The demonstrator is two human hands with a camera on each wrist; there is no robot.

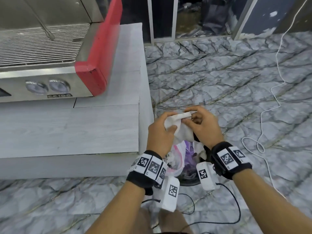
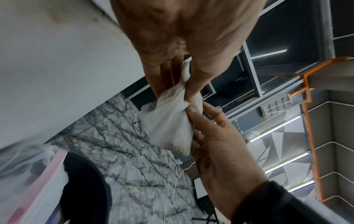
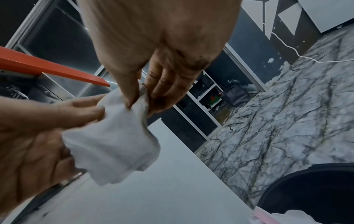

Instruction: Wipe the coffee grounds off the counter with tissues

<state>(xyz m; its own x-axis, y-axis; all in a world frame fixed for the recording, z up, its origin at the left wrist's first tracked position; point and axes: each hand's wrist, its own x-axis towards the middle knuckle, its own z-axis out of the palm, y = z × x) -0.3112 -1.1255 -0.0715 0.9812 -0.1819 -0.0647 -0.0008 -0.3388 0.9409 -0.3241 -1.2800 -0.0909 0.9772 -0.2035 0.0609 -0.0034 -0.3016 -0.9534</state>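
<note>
White tissue (image 1: 179, 125), bunched into a soft wad, hangs between both hands just off the right edge of the bench (image 1: 70, 125) and directly above a dark round bin (image 1: 189, 180) on the marbled floor (image 1: 236, 85). The left hand (image 1: 160, 130) has its fingers and thumb curled round the wad's left side. The right hand (image 1: 202, 125) pinches the upper fold between thumb and fingertips. In the right wrist view a dark smear runs along the tissue's pinched edge and over the right fingers (image 3: 162, 84), probably coffee grounds.

My reading is that the wad is being folded or closed up before it drops into the bin, which already holds a pink-and-white plastic bag (image 1: 175, 159) and crumpled paper.

What could go wrong:
- If the fold opens as the grip shifts, loose grounds could shake out onto the floor, or onto the bench edge just beside the hands.
- Thin, possibly damp tissue pulled from two sides may tear and spill its load.
- A release too far left could land the wad on the bench edge or on the bag's rim rather than inside.
- The soiled right fingers could leave marks on the bench if they touch it.

The visible part of the bench, in front of the red-sided espresso machine (image 1: 94, 65), shows no obvious grounds, though blur hides fine specks.
</note>
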